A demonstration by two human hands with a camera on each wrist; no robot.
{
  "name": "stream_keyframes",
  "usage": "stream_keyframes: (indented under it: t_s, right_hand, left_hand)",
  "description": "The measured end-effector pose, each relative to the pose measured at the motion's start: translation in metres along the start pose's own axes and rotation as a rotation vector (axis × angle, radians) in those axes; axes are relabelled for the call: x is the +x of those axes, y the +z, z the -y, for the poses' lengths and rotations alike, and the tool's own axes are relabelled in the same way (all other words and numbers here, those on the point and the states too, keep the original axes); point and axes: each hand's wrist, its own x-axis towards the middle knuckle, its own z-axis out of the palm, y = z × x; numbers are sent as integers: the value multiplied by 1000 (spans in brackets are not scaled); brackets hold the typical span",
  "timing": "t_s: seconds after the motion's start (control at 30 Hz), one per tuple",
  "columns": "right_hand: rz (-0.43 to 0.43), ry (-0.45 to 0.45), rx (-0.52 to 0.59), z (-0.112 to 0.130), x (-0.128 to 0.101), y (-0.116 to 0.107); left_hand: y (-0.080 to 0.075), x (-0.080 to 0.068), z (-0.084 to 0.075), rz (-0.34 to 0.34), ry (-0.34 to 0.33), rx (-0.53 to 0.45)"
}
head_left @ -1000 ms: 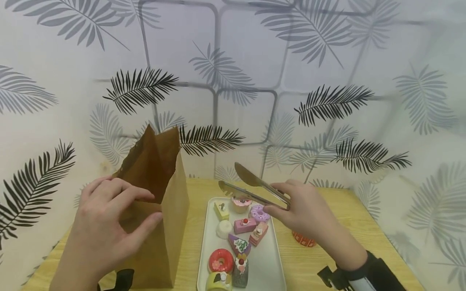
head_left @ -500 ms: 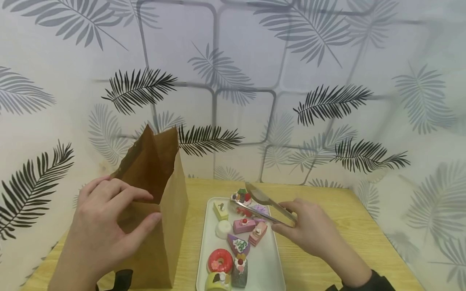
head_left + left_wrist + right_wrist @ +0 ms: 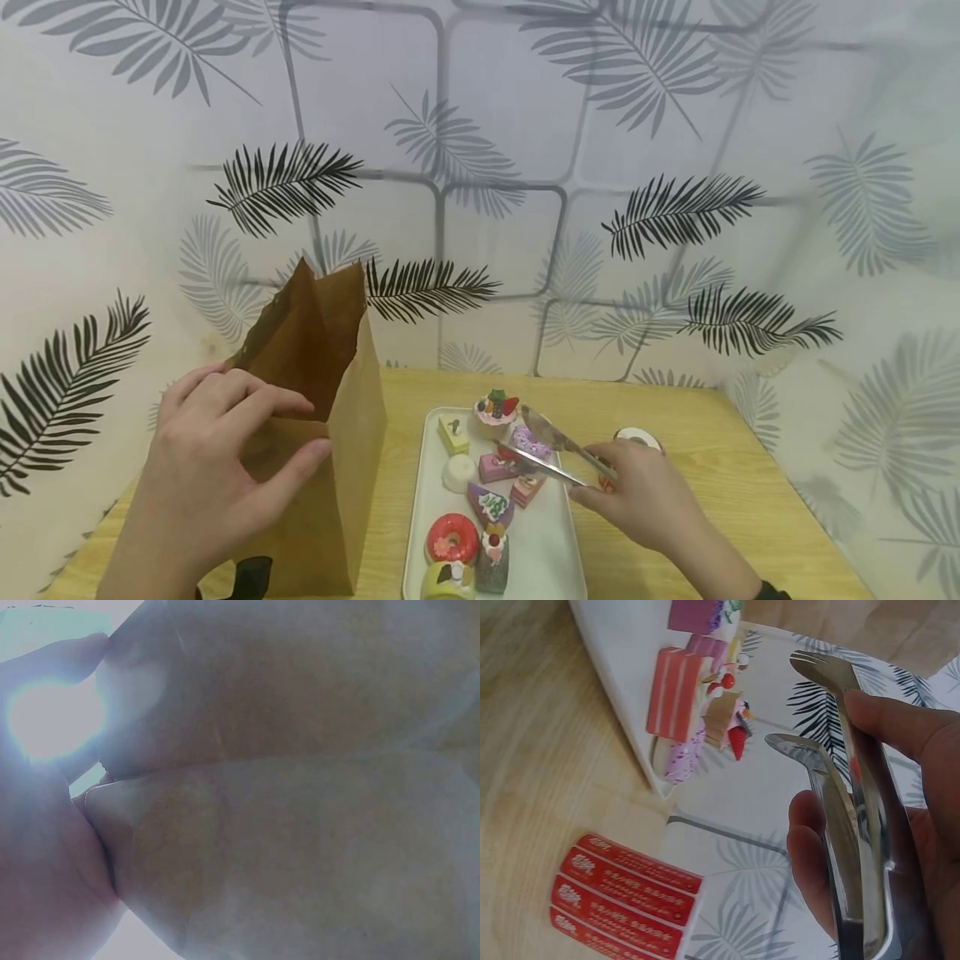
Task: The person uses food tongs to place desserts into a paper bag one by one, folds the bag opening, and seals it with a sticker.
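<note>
From the head view, over a wooden desk [image 3: 675, 400], the right hand [image 3: 637, 496] grips a pair of metal tongs [image 3: 551, 454] near their hinged end, fingers curled round both arms. The tongs' long axis runs from the hand up and to the left, tips pointing over a white tray [image 3: 543, 550] of small cakes; the two blades stand a little apart, the lower one just above a pink slice [image 3: 497, 468]. A cupcake [image 3: 495, 412] topped with fruit sits at the tray's far end. The left hand [image 3: 217, 467] holds the near rim of an upright brown paper bag [image 3: 330, 417], thumb on the outside face, fingers curled over the edge; the bag's mouth is open upward.

At the left wrist, the picture is washed out: the bag [image 3: 300, 787] fills it, with the fingers [image 3: 52, 675] pressed against the paper at the left.

At the right wrist, the tongs [image 3: 847, 787] run lengthwise away from the camera, forked tip and spoon tip apart, thumb and fingers [image 3: 892, 724] clamping the arms. Beyond the tips lies the tray [image 3: 622, 645] with its cakes, and a red-labelled cup [image 3: 622, 900] stands on the desk nearby.
</note>
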Motion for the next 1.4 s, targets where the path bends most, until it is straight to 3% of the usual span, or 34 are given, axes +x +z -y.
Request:
stream_keyframes:
  t_s: [0.37, 1.07, 1.4]
  right_hand:
    - [24, 53, 6, -13, -7, 20]
    - [66, 146, -6, -24, -19, 37]
    - [68, 129, -23, -29, -21, 42]
  left_hand:
    - [-1, 0, 1, 7, -4, 4]
    - [-1, 0, 0, 13, 0, -4]
    - [-1, 0, 1, 26, -11, -1]
